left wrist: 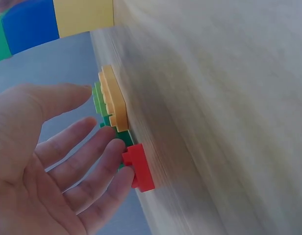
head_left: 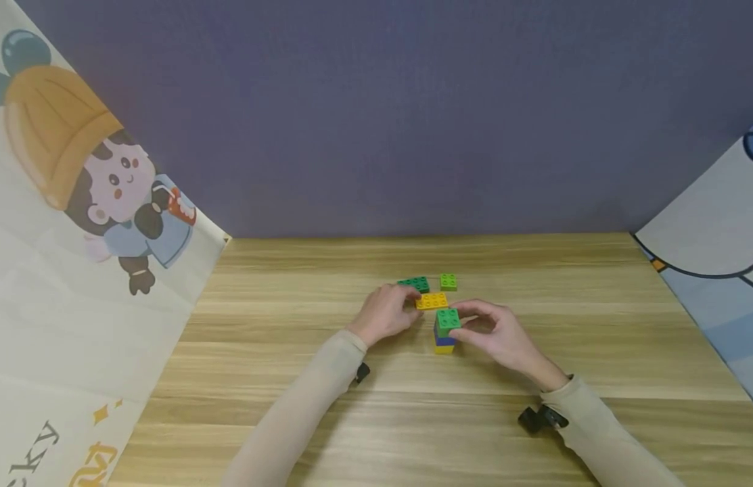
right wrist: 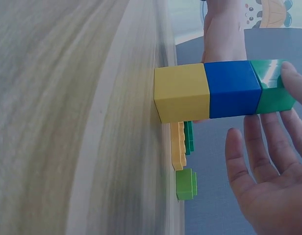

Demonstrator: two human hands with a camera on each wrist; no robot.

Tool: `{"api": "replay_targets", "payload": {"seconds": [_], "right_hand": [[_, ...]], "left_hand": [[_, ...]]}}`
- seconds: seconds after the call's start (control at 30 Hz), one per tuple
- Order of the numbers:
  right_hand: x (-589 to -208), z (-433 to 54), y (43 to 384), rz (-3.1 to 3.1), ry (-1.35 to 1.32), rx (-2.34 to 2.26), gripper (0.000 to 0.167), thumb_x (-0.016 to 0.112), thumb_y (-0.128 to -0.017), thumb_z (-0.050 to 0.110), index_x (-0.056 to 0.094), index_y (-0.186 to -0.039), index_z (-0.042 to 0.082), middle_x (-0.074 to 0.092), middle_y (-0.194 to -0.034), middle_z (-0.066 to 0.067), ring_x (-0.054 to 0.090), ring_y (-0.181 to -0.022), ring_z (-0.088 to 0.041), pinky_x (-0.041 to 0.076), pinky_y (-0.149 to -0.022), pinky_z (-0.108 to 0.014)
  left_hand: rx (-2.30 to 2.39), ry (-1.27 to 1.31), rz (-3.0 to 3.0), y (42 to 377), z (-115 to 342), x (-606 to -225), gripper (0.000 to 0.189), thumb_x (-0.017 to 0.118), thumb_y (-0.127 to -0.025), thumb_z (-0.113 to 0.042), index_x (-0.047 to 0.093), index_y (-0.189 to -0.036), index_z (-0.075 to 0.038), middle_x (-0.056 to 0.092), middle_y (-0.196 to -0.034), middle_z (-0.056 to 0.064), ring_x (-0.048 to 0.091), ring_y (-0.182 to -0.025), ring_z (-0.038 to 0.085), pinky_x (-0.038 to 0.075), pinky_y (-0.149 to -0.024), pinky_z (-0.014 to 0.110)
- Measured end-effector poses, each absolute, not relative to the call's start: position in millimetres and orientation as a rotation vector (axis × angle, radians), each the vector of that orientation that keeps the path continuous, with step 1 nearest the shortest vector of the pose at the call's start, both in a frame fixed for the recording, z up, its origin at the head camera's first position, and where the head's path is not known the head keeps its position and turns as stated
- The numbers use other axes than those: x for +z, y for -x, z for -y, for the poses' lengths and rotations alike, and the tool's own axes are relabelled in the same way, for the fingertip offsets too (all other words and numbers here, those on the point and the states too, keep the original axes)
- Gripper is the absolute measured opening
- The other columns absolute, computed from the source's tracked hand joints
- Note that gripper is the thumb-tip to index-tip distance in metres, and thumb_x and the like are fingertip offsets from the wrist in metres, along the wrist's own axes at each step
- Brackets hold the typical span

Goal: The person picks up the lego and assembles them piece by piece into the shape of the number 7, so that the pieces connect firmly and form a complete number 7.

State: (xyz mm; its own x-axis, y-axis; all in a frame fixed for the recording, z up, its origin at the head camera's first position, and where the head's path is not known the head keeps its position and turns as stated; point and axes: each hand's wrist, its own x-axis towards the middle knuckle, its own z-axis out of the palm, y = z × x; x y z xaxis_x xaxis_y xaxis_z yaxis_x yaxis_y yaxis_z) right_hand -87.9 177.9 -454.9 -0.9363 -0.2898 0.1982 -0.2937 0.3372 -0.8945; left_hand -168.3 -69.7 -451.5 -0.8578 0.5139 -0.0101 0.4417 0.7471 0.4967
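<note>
Right hand [head_left: 492,331] pinches the green top block [head_left: 448,323] of the upright tower [right wrist: 233,90]; the left hand [head_left: 385,312], fingers loosely spread, hovers left of it, though I cannot tell whether it touches a brick. Steadying the tower by its top, without sideways pressure, would probably serve best. Left of the tower sits a red brick [left wrist: 141,167]; just behind the tower, a yellow-orange brick [head_left: 431,301], then dark green [head_left: 415,283] and lime [head_left: 448,282] bricks. Tabletop [head_left: 626,338] stretches rightward of the tower, its far edge meeting a wall [head_left: 431,122] well behind.
</note>
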Motion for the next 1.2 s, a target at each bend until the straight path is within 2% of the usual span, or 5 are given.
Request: {"api": "replay_targets", "payload": {"seconds": [0.27, 0.5, 0.83, 1.2], "right_hand": [[-456, -178, 88, 2.558, -0.571, 1.718, 0.037, 0.083, -0.094, 0.01, 0.073, -0.129, 0.009, 0.075, -0.123, -0.011, 0.074, -0.101, -0.012, 0.063, -0.087, -0.03], [-455, -178, 88, 2.566, -0.558, 1.704, 0.037, 0.083, -0.093, 0.01, 0.073, -0.128, 0.008, 0.075, -0.123, -0.011, 0.074, -0.101, -0.012, 0.063, -0.087, -0.028], [-454, -178, 88, 2.575, -0.563, 1.714, 0.036, 0.083, -0.094, 0.01, 0.073, -0.128, 0.009, 0.075, -0.123, -0.01, 0.073, -0.102, -0.012, 0.062, -0.088, -0.028], [-455, -178, 89, 2.592, -0.535, 1.698, 0.037, 0.083, -0.093, 0.012, 0.073, -0.128, 0.009, 0.076, -0.123, -0.01, 0.073, -0.103, -0.015, 0.062, -0.088, -0.027]], "left_hand": [[0.693, -0.761, -2.833, 175, 63, -453, 0.038, 0.076, -0.1, -0.031, 0.074, -0.133, -0.014, 0.077, -0.131, 0.004, 0.072, -0.117, 0.021, 0.058, -0.103, 0.039], [0.658, -0.742, -2.847, 177, 57, -453, 0.038, 0.075, -0.101, -0.033, 0.074, -0.134, -0.015, 0.077, -0.129, 0.003, 0.072, -0.109, 0.018, 0.059, -0.097, 0.036], [0.663, -0.744, -2.853, 181, 51, -458, 0.039, 0.08, -0.097, -0.032, 0.075, -0.132, -0.014, 0.077, -0.13, 0.003, 0.071, -0.117, 0.022, 0.057, -0.103, 0.04], [0.592, -0.778, -2.869, 184, 47, -462, 0.038, 0.082, -0.096, -0.03, 0.077, -0.13, -0.014, 0.078, -0.129, 0.003, 0.073, -0.116, 0.021, 0.06, -0.099, 0.039]]}}
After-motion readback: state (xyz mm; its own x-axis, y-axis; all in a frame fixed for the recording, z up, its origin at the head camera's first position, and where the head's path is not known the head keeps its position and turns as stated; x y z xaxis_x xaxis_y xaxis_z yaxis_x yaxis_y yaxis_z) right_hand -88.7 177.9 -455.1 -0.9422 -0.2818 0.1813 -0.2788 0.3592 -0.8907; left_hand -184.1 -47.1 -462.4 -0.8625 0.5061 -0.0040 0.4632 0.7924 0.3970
